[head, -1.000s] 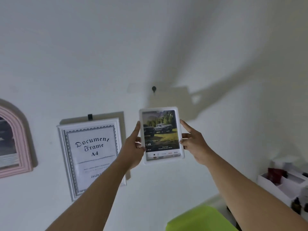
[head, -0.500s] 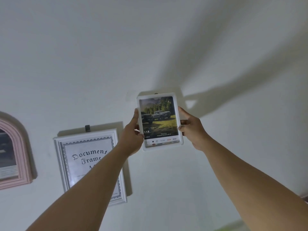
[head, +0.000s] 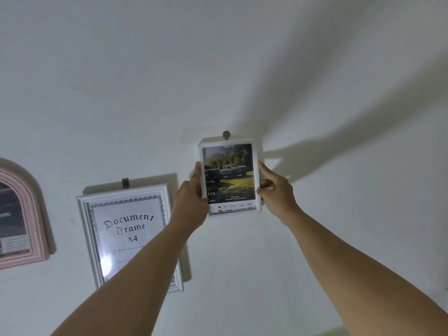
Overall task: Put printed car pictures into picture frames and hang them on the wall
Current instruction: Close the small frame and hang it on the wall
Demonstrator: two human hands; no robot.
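A small white picture frame holding a printed picture of two pickup trucks is pressed flat against the white wall. Its top edge sits just below a dark wall hook. My left hand grips the frame's left edge, fingers behind and thumb in front. My right hand holds the right edge the same way, with one finger stretched up along the side.
A larger white frame with a "Document Frame A4" insert hangs on a clip to the lower left. A pink arched frame hangs at the far left edge. Bare wall surrounds the hook above and to the right.
Both hands have lifted the frame up the wall from below the hook until its top reaches the hook. The view has tilted upward, and the items at the lower right have dropped out of sight.
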